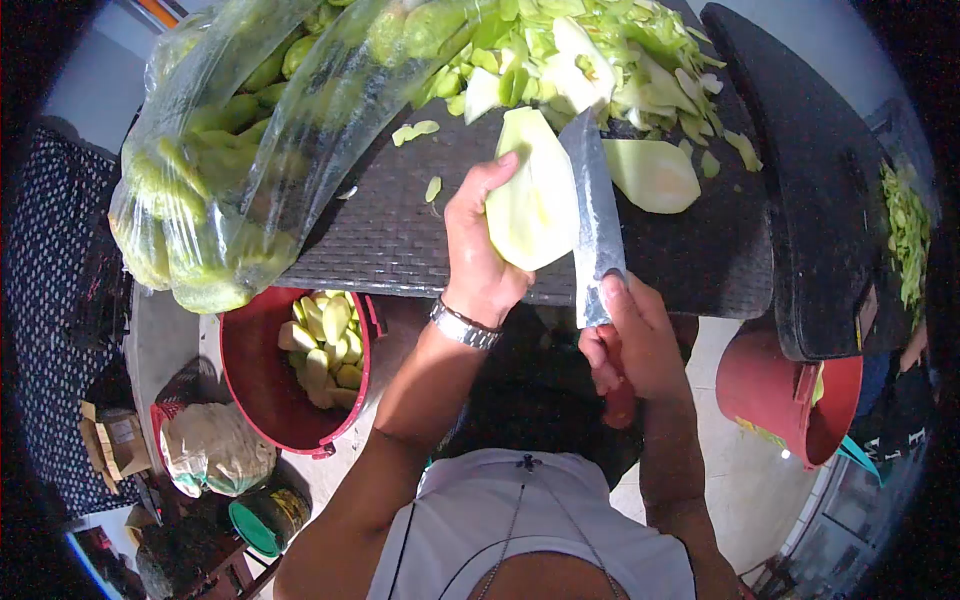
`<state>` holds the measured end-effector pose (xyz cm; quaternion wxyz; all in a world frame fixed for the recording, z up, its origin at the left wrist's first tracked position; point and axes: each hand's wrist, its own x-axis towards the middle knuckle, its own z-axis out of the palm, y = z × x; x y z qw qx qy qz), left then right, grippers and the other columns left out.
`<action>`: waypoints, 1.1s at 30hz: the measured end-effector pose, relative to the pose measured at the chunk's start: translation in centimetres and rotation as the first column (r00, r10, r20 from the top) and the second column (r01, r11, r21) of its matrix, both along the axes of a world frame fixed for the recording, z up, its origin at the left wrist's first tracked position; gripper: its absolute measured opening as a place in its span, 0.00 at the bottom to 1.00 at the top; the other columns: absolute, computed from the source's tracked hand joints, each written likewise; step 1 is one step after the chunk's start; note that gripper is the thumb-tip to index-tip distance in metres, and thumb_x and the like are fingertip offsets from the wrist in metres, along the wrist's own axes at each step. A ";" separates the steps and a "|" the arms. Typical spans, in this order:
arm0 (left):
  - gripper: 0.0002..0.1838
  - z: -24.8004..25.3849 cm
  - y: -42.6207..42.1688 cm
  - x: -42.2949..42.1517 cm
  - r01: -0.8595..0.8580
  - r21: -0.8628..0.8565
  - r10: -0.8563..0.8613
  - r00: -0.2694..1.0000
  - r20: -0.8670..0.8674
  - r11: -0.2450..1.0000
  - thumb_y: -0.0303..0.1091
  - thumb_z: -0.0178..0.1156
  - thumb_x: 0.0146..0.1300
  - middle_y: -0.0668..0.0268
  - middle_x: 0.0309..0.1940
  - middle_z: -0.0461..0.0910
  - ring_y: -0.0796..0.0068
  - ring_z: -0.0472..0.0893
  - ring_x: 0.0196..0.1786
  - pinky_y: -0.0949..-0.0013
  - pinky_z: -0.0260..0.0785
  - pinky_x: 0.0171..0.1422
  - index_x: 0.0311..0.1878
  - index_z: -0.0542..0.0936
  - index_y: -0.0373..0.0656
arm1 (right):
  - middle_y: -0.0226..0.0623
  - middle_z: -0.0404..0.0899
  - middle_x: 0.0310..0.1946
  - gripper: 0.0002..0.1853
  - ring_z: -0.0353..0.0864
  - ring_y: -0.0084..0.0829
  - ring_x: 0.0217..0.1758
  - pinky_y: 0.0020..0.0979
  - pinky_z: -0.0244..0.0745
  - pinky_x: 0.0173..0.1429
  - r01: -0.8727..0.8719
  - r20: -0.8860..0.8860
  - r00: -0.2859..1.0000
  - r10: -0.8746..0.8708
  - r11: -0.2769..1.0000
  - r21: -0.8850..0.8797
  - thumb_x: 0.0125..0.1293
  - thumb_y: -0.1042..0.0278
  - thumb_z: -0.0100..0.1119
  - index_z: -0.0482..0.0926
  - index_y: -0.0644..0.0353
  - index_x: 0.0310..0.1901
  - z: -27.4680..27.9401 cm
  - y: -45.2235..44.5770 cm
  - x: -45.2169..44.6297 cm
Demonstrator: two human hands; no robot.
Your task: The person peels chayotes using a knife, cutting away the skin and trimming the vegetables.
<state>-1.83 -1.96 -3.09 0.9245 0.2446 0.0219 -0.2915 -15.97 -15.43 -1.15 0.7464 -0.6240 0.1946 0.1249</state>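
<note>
My left hand point(478, 235) grips a large peeled green fruit point(533, 190) with a smooth pale flat face, thumb along its left edge. My right hand point(632, 335) is closed around the red handle of a kitchen knife point(594, 215). The broad blade points up and away, right beside the fruit's right edge. Whether it touches the fruit I cannot tell. Another peeled piece point(655, 177) lies on the dark woven tabletop point(400, 220) just right of the blade. Beyond both hands is a heap of green peelings and pale scraps point(640, 70).
A clear plastic bag of unpeeled green fruit point(210, 200) hangs over the table's left edge. Below left, a red bucket point(245, 360) holds peeled pieces. Another red bucket point(770, 385) stands below right, near a black chair back point(800, 180). A sack point(215, 445) sits lower left.
</note>
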 end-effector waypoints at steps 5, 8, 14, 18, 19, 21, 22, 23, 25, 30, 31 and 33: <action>0.21 -0.5 -0.3 0.1 -0.053 0.071 0.053 0.999 -0.003 0.996 0.44 0.60 0.68 0.61 0.47 0.87 0.66 0.88 0.45 0.64 0.82 0.53 0.57 0.80 0.39 | 0.32 0.71 0.16 0.19 0.67 0.23 0.11 0.27 0.64 0.15 0.044 -0.002 0.999 -0.044 0.998 0.052 0.84 0.48 0.37 0.69 0.57 0.46 -0.1 0.8 -0.3; 0.22 0.3 -1.2 -0.8 -0.210 0.170 0.197 0.976 0.090 0.963 0.43 0.60 0.69 0.61 0.47 0.86 0.66 0.87 0.46 0.64 0.81 0.54 0.58 0.79 0.38 | 0.33 0.71 0.17 0.20 0.67 0.23 0.11 0.27 0.64 0.15 0.080 0.018 0.997 -0.080 0.997 0.004 0.84 0.48 0.37 0.68 0.57 0.46 -0.7 1.2 -0.2; 0.30 -0.6 0.1 -0.6 -0.094 0.057 0.087 0.991 0.105 0.994 0.33 0.56 0.69 0.61 0.60 0.80 0.68 0.83 0.58 0.64 0.75 0.65 0.74 0.68 0.40 | 0.33 0.71 0.17 0.20 0.67 0.24 0.11 0.28 0.65 0.15 0.039 0.001 0.999 -0.039 0.997 0.070 0.84 0.48 0.37 0.68 0.57 0.45 -0.5 1.2 0.2; 0.24 -0.7 -0.3 -0.5 -0.099 0.021 0.099 0.995 0.017 0.995 0.38 0.59 0.67 0.59 0.52 0.84 0.64 0.86 0.51 0.62 0.79 0.58 0.64 0.75 0.37 | 0.33 0.70 0.16 0.20 0.67 0.24 0.10 0.28 0.66 0.15 0.039 0.030 0.999 -0.040 0.998 0.040 0.84 0.47 0.36 0.68 0.58 0.45 -0.3 1.6 0.1; 0.22 -0.6 -0.5 -0.6 -0.125 0.027 0.125 0.992 0.001 0.992 0.40 0.60 0.67 0.58 0.48 0.86 0.63 0.87 0.47 0.62 0.81 0.54 0.59 0.79 0.35 | 0.33 0.70 0.16 0.21 0.67 0.24 0.10 0.28 0.66 0.15 0.045 0.036 0.998 -0.047 0.998 0.052 0.84 0.47 0.36 0.68 0.58 0.45 -0.3 1.6 0.1; 0.27 -0.3 -0.8 -1.6 -0.089 0.067 0.089 0.996 0.011 0.994 0.36 0.58 0.68 0.60 0.55 0.82 0.67 0.85 0.53 0.64 0.78 0.60 0.69 0.72 0.38 | 0.33 0.70 0.16 0.21 0.67 0.24 0.10 0.29 0.66 0.15 0.060 0.058 0.996 -0.064 0.995 0.074 0.84 0.47 0.36 0.68 0.59 0.45 -0.2 1.5 0.5; 0.30 -0.2 -0.9 -1.9 -0.069 0.087 0.068 0.998 0.015 0.994 0.35 0.56 0.69 0.61 0.58 0.81 0.69 0.83 0.56 0.65 0.77 0.63 0.73 0.68 0.39 | 0.33 0.70 0.16 0.21 0.66 0.24 0.10 0.29 0.66 0.14 0.064 0.069 0.995 -0.070 0.994 0.084 0.84 0.47 0.36 0.68 0.59 0.45 -0.2 1.4 0.7; 0.30 -0.2 -1.0 -1.8 -0.065 0.070 0.064 0.998 0.018 0.995 0.34 0.56 0.69 0.62 0.58 0.81 0.69 0.83 0.56 0.65 0.77 0.62 0.73 0.68 0.39 | 0.34 0.70 0.16 0.21 0.66 0.24 0.10 0.29 0.66 0.14 0.067 0.082 0.994 -0.075 0.993 0.094 0.84 0.47 0.36 0.68 0.59 0.45 -0.2 1.3 1.0; 0.30 -0.3 -1.0 -1.8 -0.057 0.042 0.056 0.998 0.013 0.997 0.34 0.57 0.69 0.62 0.57 0.81 0.69 0.83 0.55 0.66 0.77 0.61 0.73 0.68 0.39 | 0.34 0.70 0.15 0.21 0.66 0.25 0.09 0.29 0.66 0.14 0.068 0.063 0.995 -0.076 0.992 0.110 0.84 0.47 0.36 0.68 0.59 0.45 -0.3 1.4 1.0; 0.22 -0.1 -1.3 -0.6 -0.162 0.006 0.162 0.986 -0.041 0.987 0.41 0.61 0.66 0.54 0.48 0.86 0.58 0.87 0.48 0.59 0.81 0.56 0.57 0.79 0.35 | 0.35 0.69 0.16 0.22 0.63 0.23 0.09 0.28 0.68 0.14 0.063 0.049 0.996 -0.069 0.992 0.112 0.83 0.46 0.37 0.68 0.60 0.49 -0.3 2.5 0.6; 0.23 -0.2 -1.4 -1.1 -0.110 0.000 0.110 0.994 0.003 0.994 0.42 0.60 0.66 0.53 0.49 0.86 0.56 0.87 0.48 0.57 0.81 0.56 0.58 0.78 0.35 | 0.35 0.69 0.16 0.22 0.63 0.23 0.09 0.28 0.69 0.14 0.058 0.067 0.995 -0.068 0.989 0.135 0.83 0.46 0.37 0.68 0.60 0.49 -0.3 2.5 0.7; 0.26 -0.3 -1.7 -2.1 0.003 -0.009 -0.002 0.995 0.097 1.000 0.44 0.58 0.67 0.50 0.50 0.85 0.51 0.87 0.48 0.54 0.80 0.57 0.60 0.76 0.33 | 0.35 0.68 0.16 0.22 0.63 0.23 0.09 0.28 0.69 0.15 0.056 0.076 0.995 -0.068 0.987 0.153 0.83 0.45 0.38 0.68 0.60 0.49 -0.5 2.6 0.9</action>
